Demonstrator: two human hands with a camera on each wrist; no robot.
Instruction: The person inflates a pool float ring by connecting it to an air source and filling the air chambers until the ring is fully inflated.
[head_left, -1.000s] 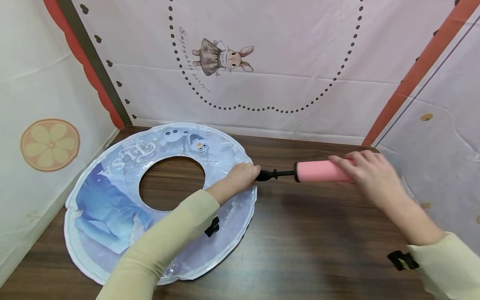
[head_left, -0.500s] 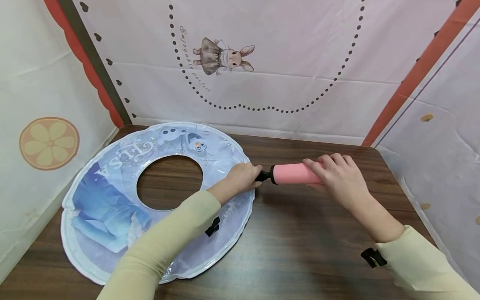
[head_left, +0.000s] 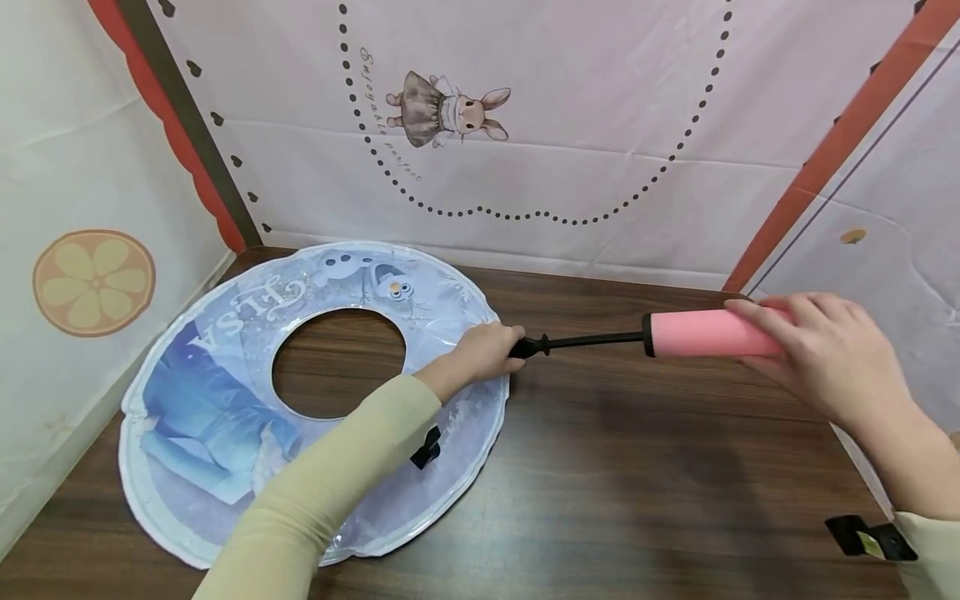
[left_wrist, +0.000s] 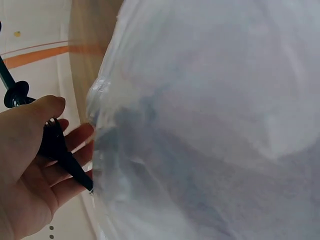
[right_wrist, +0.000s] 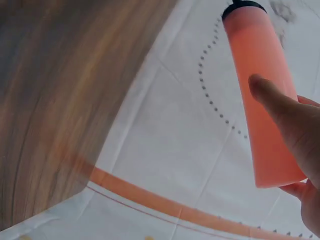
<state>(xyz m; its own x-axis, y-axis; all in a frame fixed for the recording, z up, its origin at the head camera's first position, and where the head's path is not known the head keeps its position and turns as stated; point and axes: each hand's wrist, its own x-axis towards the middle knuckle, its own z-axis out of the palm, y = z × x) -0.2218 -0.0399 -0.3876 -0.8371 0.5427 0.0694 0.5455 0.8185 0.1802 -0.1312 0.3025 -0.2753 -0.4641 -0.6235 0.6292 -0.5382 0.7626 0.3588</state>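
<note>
A pink hand pump [head_left: 701, 333] with a black rod stretches sideways over the table. My right hand [head_left: 832, 358] grips its pink barrel [right_wrist: 260, 100], the thumb laid along the side. At the other end, my left hand [head_left: 483, 354] holds the black nozzle end [left_wrist: 55, 142], whose tip meets the edge of a swim ring in the left wrist view. That swim ring [head_left: 202, 433] is blue and white, printed with a snowman and the word ELSA. It lies on the table, partly filled out, its surface creased. My left forearm covers part of it.
The dark wooden table [head_left: 600, 500] carries everything. Pale printed cloth walls [head_left: 562, 150] rise at the back, left and right. Black straps [head_left: 870, 537] sit at both wrists.
My right hand first pushes the pink barrel left against the left hand, then draws it far to the right, baring a long stretch of rod. My left hand stays at the ring's edge.
</note>
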